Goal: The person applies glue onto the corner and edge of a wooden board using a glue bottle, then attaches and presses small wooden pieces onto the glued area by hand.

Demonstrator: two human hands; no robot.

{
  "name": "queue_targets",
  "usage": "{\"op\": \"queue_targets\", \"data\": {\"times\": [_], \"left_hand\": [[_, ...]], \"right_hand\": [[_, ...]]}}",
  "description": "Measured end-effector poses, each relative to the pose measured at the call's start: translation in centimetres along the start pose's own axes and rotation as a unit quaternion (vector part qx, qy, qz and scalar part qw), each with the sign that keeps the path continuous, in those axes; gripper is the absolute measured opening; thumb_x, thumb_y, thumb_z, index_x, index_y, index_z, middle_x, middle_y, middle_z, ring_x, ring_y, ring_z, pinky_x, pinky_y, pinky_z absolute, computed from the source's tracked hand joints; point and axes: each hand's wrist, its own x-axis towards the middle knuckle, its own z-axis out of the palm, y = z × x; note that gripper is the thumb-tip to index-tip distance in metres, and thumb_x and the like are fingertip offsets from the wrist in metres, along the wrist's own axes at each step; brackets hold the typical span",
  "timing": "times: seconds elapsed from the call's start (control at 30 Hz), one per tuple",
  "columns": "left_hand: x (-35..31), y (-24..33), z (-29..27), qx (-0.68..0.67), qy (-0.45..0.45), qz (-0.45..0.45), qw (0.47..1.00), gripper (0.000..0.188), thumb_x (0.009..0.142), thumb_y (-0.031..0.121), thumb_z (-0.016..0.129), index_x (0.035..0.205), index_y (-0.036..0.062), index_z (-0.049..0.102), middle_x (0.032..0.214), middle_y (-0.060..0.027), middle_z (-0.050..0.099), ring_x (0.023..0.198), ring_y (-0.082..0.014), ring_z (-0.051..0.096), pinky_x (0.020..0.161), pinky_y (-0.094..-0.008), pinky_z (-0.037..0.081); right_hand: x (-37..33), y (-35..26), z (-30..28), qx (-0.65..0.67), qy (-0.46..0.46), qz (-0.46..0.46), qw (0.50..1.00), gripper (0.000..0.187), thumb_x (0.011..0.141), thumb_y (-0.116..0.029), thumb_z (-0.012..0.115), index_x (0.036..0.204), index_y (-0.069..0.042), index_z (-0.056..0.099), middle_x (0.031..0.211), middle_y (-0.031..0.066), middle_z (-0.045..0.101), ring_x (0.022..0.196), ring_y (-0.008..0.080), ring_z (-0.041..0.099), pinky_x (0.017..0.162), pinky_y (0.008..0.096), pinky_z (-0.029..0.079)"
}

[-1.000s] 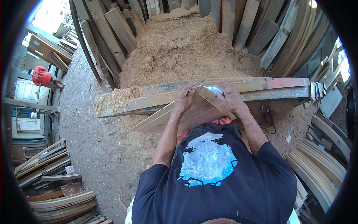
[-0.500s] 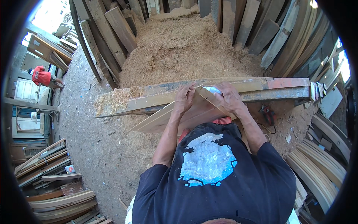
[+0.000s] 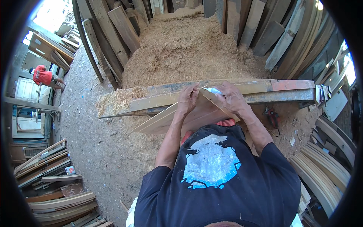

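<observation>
A wooden panel (image 3: 193, 116) leans in front of me with one corner up at the near edge of a long timber beam (image 3: 249, 87). My right hand (image 3: 231, 97) is closed around a small white squeeze bottle (image 3: 214, 91). The bottle's thin tip points left, at the panel's top corner, and most of its body is hidden by my fingers. My left hand (image 3: 188, 99) is at the other side of that corner, fingers curled together by the panel's edge. Whatever those fingers pinch is too small to make out.
Wood shavings (image 3: 181, 49) cover the ground beyond the beam and heap on its left end. A red and black power tool (image 3: 272, 116) lies right of me. Planks (image 3: 124, 28) lean at the back; curved timber (image 3: 321, 170) is stacked right. A person in red (image 3: 42, 75) stands far left.
Slightly more of the white bottle shows between my right fingers and the panel corner. Both hands and the panel stay almost in place.
</observation>
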Motion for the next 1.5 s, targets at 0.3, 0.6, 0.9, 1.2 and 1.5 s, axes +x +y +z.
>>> {"op": "queue_targets", "data": {"times": [0.3,0.6,0.9,1.2,1.5], "left_hand": [[-0.1,-0.3,0.1,-0.020,0.008,0.006,1.000,0.037,0.091,0.004,0.066,0.128,0.0074,0.065,0.092,-0.0058,0.064,0.080,-0.0206,0.058,0.074,-0.0338,0.050],[-0.1,-0.4,0.0,-0.033,-0.005,-0.015,0.999,0.041,0.090,0.002,0.066,0.130,0.0113,0.064,0.095,-0.0081,0.065,0.080,-0.0220,0.060,0.071,-0.0336,0.052],[-0.3,-0.7,-0.7,-0.036,-0.009,-0.041,0.998,0.041,0.089,0.002,0.065,0.130,0.0097,0.064,0.096,-0.0077,0.066,0.081,-0.0207,0.061,0.071,-0.0328,0.052],[-3.3,-1.1,-2.6,0.028,0.022,-0.091,0.995,0.027,0.094,0.007,0.065,0.121,0.0076,0.070,0.095,-0.0109,0.069,0.085,-0.0259,0.064,0.079,-0.0361,0.053],[-3.9,-1.6,-2.2,0.074,0.012,-0.086,0.994,0.017,0.097,0.014,0.065,0.108,0.0055,0.074,0.094,-0.0133,0.071,0.087,-0.0271,0.066,0.079,-0.0370,0.052]], "right_hand": [[0.8,0.4,-0.3,-0.004,-0.016,-0.001,1.000,0.036,0.088,-0.016,0.065,0.123,-0.004,0.068,0.097,0.0175,0.058,0.093,0.0375,0.060,0.084,0.0458,0.048],[0.3,1.4,-0.7,0.031,-0.023,0.010,0.999,0.038,0.089,-0.019,0.065,0.123,-0.004,0.068,0.094,0.0192,0.059,0.093,0.0366,0.059,0.083,0.0447,0.048],[-0.6,2.6,2.1,0.056,0.019,-0.006,0.998,0.035,0.089,-0.020,0.066,0.119,-0.003,0.069,0.102,0.0192,0.066,0.100,0.0382,0.061,0.091,0.0449,0.048],[-1.5,3.7,2.2,0.186,0.051,0.048,0.980,0.033,0.090,-0.019,0.066,0.118,-0.002,0.070,0.096,0.0168,0.066,0.091,0.0317,0.065,0.086,0.0389,0.051],[-1.5,2.9,2.3,0.138,0.016,0.095,0.986,0.033,0.090,-0.019,0.068,0.118,-0.002,0.070,0.098,0.0152,0.067,0.092,0.0302,0.064,0.087,0.0379,0.051]]}}
